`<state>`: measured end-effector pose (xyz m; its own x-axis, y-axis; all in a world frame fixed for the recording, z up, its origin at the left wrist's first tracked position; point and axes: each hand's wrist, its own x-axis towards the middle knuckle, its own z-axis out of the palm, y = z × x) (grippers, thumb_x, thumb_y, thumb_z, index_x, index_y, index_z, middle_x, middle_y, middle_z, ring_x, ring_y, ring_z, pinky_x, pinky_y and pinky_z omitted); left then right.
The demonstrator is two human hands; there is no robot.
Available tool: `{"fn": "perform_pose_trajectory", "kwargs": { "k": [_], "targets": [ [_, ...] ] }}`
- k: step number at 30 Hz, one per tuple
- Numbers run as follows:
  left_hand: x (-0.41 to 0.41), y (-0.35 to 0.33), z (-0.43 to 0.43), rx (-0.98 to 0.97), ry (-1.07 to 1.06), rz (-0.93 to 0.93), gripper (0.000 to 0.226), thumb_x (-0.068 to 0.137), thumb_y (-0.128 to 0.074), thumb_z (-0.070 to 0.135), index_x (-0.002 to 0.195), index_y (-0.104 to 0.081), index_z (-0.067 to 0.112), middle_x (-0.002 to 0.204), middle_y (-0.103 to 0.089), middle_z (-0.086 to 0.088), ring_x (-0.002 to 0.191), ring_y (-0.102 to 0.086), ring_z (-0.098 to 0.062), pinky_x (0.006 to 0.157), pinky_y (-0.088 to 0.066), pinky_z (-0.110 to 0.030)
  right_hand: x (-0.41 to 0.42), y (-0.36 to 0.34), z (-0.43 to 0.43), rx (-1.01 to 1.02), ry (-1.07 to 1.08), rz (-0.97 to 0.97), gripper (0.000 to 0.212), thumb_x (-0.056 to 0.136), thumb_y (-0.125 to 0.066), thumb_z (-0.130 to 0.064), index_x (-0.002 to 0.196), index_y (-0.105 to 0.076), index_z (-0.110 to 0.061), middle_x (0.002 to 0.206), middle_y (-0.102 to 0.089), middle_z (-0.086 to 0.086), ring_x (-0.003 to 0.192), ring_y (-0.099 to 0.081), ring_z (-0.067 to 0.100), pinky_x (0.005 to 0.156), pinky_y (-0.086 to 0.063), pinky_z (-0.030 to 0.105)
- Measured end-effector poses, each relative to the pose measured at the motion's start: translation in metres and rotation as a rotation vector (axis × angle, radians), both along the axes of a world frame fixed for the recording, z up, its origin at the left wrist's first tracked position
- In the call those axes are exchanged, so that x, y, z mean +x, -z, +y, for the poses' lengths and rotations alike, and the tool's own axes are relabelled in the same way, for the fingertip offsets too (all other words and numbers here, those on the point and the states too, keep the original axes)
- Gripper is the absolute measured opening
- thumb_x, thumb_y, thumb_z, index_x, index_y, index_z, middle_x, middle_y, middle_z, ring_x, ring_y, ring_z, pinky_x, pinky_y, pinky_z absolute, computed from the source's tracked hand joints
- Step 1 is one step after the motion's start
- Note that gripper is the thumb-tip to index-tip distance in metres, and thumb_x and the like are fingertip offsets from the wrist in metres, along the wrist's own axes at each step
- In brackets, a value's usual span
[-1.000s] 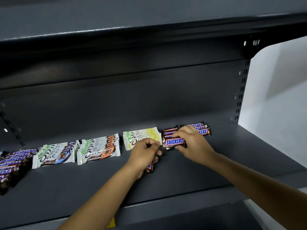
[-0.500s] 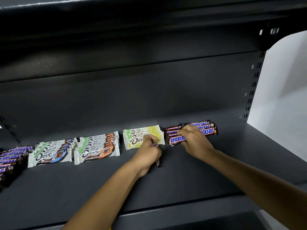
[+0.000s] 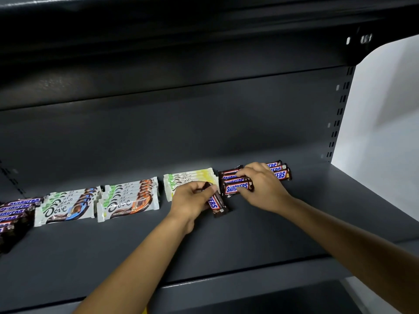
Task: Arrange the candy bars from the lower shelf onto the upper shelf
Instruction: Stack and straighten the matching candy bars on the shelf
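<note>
Shelf (image 3: 249, 234) of dark grey metal, white wall (image 3: 385, 132) at right.

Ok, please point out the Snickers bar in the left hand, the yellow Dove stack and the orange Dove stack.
Snickers bar (image 3: 213, 203): head view, on its blue label.
yellow Dove stack (image 3: 203, 174): head view, on the yellow wrapper end.
orange Dove stack (image 3: 129, 206): head view, on the front wrapper.

Candy counted by kind
Three Dove stacks: blue stack (image 3: 65, 208), orange stack (image 3: 129, 200), yellow stack (image 3: 192, 176); two Snickers lots: left Snickers group (image 3: 15, 211), right Snickers group (image 3: 235, 188); one loose Snickers bar (image 3: 215, 203); two hands: left hand (image 3: 192, 200), right hand (image 3: 263, 189); bars per group unclear
</note>
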<state>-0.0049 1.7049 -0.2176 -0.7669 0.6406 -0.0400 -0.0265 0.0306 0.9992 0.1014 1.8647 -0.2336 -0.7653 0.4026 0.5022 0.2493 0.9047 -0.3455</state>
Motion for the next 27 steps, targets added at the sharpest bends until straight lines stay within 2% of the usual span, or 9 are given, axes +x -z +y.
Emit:
{"fn": "perform_pose_trajectory", "kwargs": {
  "k": [2, 4, 8, 12, 15, 18, 27],
  "targets": [
    [0.003, -0.002, 0.000, 0.037, -0.019, -0.049, 0.013, 0.087, -0.064, 0.009, 0.074, -0.065, 0.005, 0.067, -0.064, -0.006, 0.059, -0.062, -0.011, 0.057, -0.054, -0.020, 0.005, -0.008, -0.016, -0.134, -0.130, 0.069, 0.032, 0.082, -0.067, -0.027, 0.111, -0.062, -0.018, 0.106, -0.059, -0.005, 0.097, -0.054, 0.006, 0.081, -0.039, 0.017],
    [0.008, -0.004, 0.001, 0.068, -0.032, -0.100, 0.018, 0.089, -0.062, 0.011, 0.072, -0.065, 0.005, 0.063, -0.066, -0.005, 0.056, -0.063, -0.009, 0.056, -0.054, -0.018, 0.009, -0.014, -0.031, -0.230, -0.248, 0.050, 0.037, 0.078, -0.072, -0.029, 0.112, -0.061, -0.020, 0.102, -0.061, -0.008, 0.090, -0.059, 0.002, 0.072, -0.042, 0.012],
    [0.017, -0.007, 0.003, 0.105, -0.060, -0.179, 0.021, 0.091, -0.059, 0.016, 0.073, -0.066, 0.007, 0.071, -0.069, -0.010, 0.064, -0.066, -0.016, 0.061, -0.057, -0.022, 0.013, -0.015, -0.043, -0.197, -0.324, 0.005, 0.044, 0.070, -0.077, -0.023, 0.110, -0.059, -0.022, 0.096, -0.060, -0.011, 0.081, -0.056, -0.002, 0.068, -0.040, 0.007],
    [0.019, -0.008, -0.004, 0.116, -0.067, -0.209, 0.024, 0.093, -0.056, 0.021, 0.076, -0.066, 0.008, 0.070, -0.070, -0.007, 0.060, -0.067, -0.014, 0.059, -0.057, -0.021, 0.017, -0.016, -0.043, -0.153, -0.283, 0.060, 0.036, 0.075, -0.066, -0.004, 0.110, -0.062, -0.013, 0.097, -0.055, -0.014, 0.079, -0.050, -0.016, 0.068, -0.035, 0.001],
    [0.020, -0.008, -0.009, 0.110, -0.062, -0.206, 0.021, 0.093, -0.056, 0.023, 0.079, -0.066, 0.010, 0.074, -0.071, -0.006, 0.060, -0.068, -0.014, 0.057, -0.057, -0.020, 0.021, -0.019, -0.041, -0.187, -0.231, 0.085, 0.034, 0.077, -0.067, -0.004, 0.110, -0.064, -0.013, 0.087, -0.045, -0.024, 0.074, -0.051, -0.011, 0.066, -0.037, 0.005],
    [0.023, -0.008, -0.013, 0.116, -0.050, -0.202, 0.021, 0.094, -0.055, 0.022, 0.080, -0.066, 0.010, 0.074, -0.071, -0.006, 0.060, -0.068, -0.014, 0.058, -0.056, -0.019, 0.023, -0.020, -0.042, -0.198, -0.218, 0.081, 0.034, 0.079, -0.068, -0.005, 0.111, -0.064, -0.014, 0.082, -0.043, -0.022, 0.066, -0.050, -0.001, 0.062, -0.041, 0.012],
    [0.028, -0.005, -0.025, 0.143, 0.015, -0.181, 0.021, 0.094, -0.055, 0.022, 0.084, -0.069, 0.010, 0.081, -0.072, -0.009, 0.068, -0.068, -0.016, 0.061, -0.056, -0.019, 0.029, -0.017, -0.045, -0.203, -0.244, 0.105, 0.036, 0.081, -0.066, -0.001, 0.115, -0.062, -0.013, 0.090, -0.043, -0.024, 0.076, -0.052, -0.010, 0.067, -0.044, 0.007]
  ]
}}
